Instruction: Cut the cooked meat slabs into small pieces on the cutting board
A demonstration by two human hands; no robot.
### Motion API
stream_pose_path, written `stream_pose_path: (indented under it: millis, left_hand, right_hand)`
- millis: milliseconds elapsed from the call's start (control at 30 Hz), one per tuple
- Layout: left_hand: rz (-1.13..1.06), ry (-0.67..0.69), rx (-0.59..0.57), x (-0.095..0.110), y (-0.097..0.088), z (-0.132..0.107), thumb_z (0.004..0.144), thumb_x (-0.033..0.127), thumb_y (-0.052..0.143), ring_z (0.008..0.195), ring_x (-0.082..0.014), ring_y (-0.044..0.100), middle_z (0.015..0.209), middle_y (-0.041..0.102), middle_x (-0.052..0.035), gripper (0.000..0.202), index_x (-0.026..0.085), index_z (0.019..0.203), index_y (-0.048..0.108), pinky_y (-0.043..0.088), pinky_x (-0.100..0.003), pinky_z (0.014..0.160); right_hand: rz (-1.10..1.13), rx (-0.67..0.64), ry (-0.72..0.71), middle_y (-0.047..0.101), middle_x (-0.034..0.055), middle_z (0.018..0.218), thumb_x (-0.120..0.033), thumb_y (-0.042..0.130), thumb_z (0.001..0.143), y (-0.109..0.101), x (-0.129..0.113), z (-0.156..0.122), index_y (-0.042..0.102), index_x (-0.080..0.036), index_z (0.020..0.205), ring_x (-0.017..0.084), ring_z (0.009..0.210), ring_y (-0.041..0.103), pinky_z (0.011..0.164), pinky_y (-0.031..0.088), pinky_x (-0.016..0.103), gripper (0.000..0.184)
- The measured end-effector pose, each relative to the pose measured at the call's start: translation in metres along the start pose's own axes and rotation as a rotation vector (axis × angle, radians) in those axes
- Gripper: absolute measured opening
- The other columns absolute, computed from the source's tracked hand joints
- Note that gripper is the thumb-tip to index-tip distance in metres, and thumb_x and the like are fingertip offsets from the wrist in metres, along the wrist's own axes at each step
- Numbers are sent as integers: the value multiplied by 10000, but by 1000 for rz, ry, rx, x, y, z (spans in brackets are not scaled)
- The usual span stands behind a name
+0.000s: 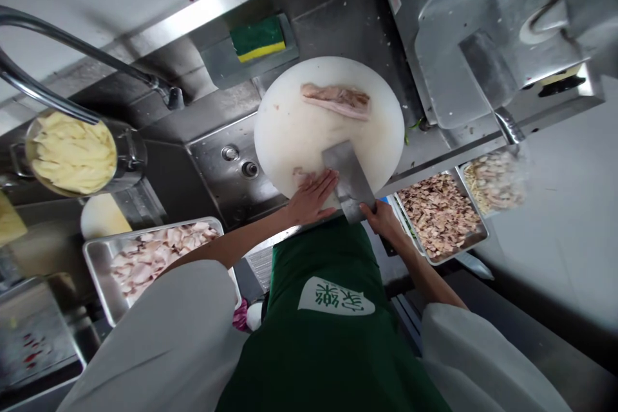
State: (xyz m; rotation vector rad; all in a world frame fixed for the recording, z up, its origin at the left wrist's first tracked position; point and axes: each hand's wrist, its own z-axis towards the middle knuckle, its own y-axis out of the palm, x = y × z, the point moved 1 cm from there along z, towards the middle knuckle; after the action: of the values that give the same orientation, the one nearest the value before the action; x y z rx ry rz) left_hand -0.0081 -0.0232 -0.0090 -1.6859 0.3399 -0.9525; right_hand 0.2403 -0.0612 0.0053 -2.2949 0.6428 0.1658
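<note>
My right hand (383,217) is closed round the handle of a broad cleaver (348,178), whose blade lies over the near edge of a round white cutting board (299,122). My left hand (311,196) rests flat next to the blade, fingers together, pressing on a pale piece of meat (302,175) mostly hidden under it. A long slab of raw pork (337,100) lies across the far part of the board.
A metal tray of sliced pale meat (145,257) sits at the left, a tray of chopped cooked meat (439,212) at the right. A pot of potato strips (72,153) stands under the faucet (58,87). A sponge (257,38) and a steel machine (483,32) are behind.
</note>
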Motion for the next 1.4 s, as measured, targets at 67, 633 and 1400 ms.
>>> stream_pose_path:
  millis: [67, 633, 1400]
  left_hand:
    - [3, -1, 2, 0, -1, 0, 959, 586, 337, 1516, -289, 126, 1610, 173, -164, 824, 75, 1553, 83, 121, -492, 1231]
    - [40, -138, 94, -33, -26, -26, 1009, 394, 287, 1471, -276, 283, 1556, 345, -150, 578, 137, 1526, 258, 140, -579, 1219]
    - [-276, -354, 142, 19, -1, 77, 980, 328, 425, 830, -193, 604, 853, 668, -67, 328, 155, 930, 699, 512, -356, 808]
  right_hand:
    - [-52, 53, 4, 726, 151, 827, -532, 477, 932, -1, -13, 1, 656, -125, 955, 241, 831, 690, 671, 437, 271, 446]
    - [96, 363, -68, 700, 139, 751, -556, 460, 913, -29, -19, -1, 632, -161, 862, 257, 769, 675, 634, 432, 282, 434]
    - [589, 128, 36, 511, -15, 396, -619, 520, 852, -14, 83, 6, 499, -235, 733, 155, 345, 499, 388, 384, 264, 402]
